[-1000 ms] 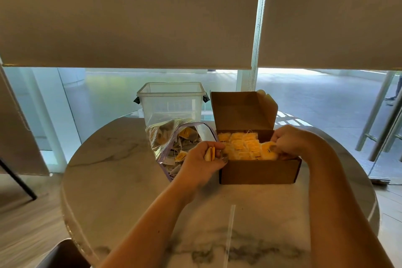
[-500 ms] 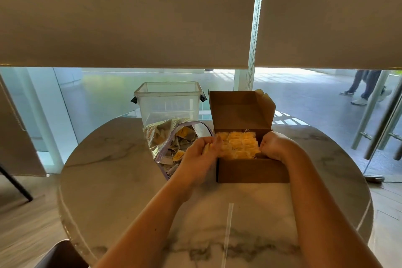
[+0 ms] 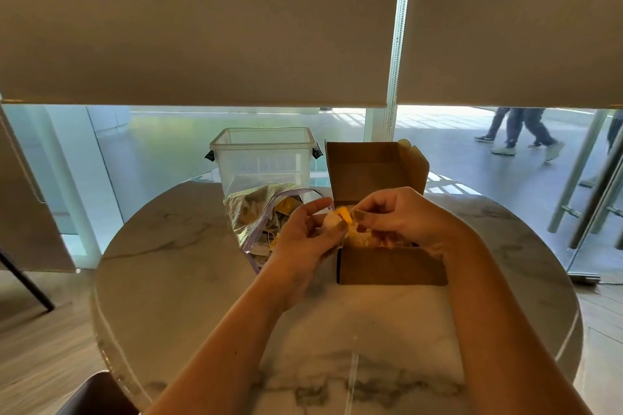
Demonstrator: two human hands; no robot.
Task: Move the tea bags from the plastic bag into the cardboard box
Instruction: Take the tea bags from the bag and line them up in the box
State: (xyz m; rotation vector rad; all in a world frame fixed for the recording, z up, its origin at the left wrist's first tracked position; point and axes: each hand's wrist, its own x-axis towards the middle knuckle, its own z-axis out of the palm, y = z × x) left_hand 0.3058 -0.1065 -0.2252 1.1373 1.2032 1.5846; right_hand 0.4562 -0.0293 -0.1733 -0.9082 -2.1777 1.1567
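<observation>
A brown cardboard box (image 3: 391, 268) stands open on the round marble table (image 3: 188, 266), its lid flap upright. Yellow tea bags (image 3: 360, 239) fill it, mostly hidden by my hands. To its left lies a clear zip plastic bag (image 3: 256, 212) with several tea bags inside. Above the box's left front corner, my left hand (image 3: 303, 239) and my right hand (image 3: 401, 216) meet. Both pinch one yellow-tagged tea bag (image 3: 338, 219) between their fingertips.
An empty clear plastic tub (image 3: 263, 158) stands behind the plastic bag at the table's far edge. Window blinds hang above it. A dark chair back (image 3: 97, 394) shows at the bottom left. People walk past outside the glass at the right.
Both hands have lifted from the box's contents and come together above its left front corner. They now hold one tea bag between them.
</observation>
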